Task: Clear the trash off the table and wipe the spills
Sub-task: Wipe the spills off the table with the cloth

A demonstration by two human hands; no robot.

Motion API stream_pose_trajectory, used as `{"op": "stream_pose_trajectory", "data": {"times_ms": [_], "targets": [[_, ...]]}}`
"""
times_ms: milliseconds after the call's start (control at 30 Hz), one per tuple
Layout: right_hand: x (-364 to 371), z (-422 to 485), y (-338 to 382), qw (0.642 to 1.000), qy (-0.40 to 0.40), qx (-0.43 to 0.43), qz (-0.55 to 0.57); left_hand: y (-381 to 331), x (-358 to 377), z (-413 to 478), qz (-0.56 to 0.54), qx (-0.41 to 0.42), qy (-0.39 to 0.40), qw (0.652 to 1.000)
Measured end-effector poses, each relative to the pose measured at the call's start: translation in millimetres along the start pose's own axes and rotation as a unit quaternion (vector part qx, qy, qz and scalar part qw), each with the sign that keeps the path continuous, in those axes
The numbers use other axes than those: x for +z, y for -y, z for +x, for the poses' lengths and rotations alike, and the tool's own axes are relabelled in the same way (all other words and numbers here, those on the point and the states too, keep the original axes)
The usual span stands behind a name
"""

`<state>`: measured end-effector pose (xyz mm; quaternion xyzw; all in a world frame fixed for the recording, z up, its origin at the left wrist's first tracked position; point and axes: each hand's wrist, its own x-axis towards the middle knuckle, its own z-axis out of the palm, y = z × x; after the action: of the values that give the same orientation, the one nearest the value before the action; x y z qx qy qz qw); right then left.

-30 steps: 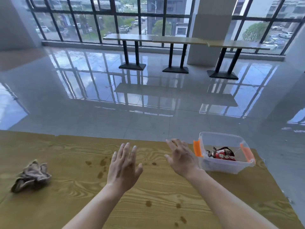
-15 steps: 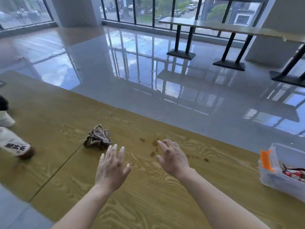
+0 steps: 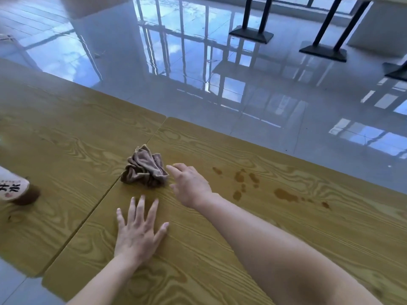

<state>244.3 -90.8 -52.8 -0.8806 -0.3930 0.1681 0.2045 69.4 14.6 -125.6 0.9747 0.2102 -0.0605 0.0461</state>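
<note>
cloth (image 3: 144, 167): crumpled on the table (image 3: 286, 238), at the seam between two boards.
right hand (image 3: 190, 184): fingers loose and stretched, holding nothing, just beside the cloth.
left hand (image 3: 138, 230): flat, fingers spread wide, holding nothing.
spills (image 3: 240, 177): brown drops to the right of the right hand.
bottle (image 3: 15, 190): at the left edge, partly cut off.

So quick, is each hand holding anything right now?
Left hand: open, fingers spread, holding nothing.
Right hand: open, beside the cloth, not gripping it.

One head-worn view looks steeply down, close over the table (image 3: 264, 216).
</note>
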Motion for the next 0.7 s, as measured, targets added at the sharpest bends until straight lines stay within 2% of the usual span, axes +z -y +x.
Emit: {"op": "stream_pose_trajectory", "data": {"times_ms": [133,300,367,433,533,700], "targets": [[15,51,21,0.999,0.009,-0.039,-0.012,5,7,1,-0.007,0.004,-0.008,1.0],[39,90,29,0.986,0.086,-0.099,-0.101,8,14,3,0.002,0.01,-0.015,1.0],[44,87,20,0.987,0.061,-0.104,-0.106,9,16,2,0.003,0.009,-0.023,1.0],[41,75,10,0.989,0.002,-0.096,-0.108,11,15,1,0.002,0.009,-0.024,1.0],[27,37,-9,0.988,-0.044,-0.052,-0.138,9,11,0,-0.018,0.011,-0.018,1.0],[20,-81,-47,0.987,-0.092,0.049,-0.12,7,6,-3,-0.025,0.03,0.002,0.999]]}}
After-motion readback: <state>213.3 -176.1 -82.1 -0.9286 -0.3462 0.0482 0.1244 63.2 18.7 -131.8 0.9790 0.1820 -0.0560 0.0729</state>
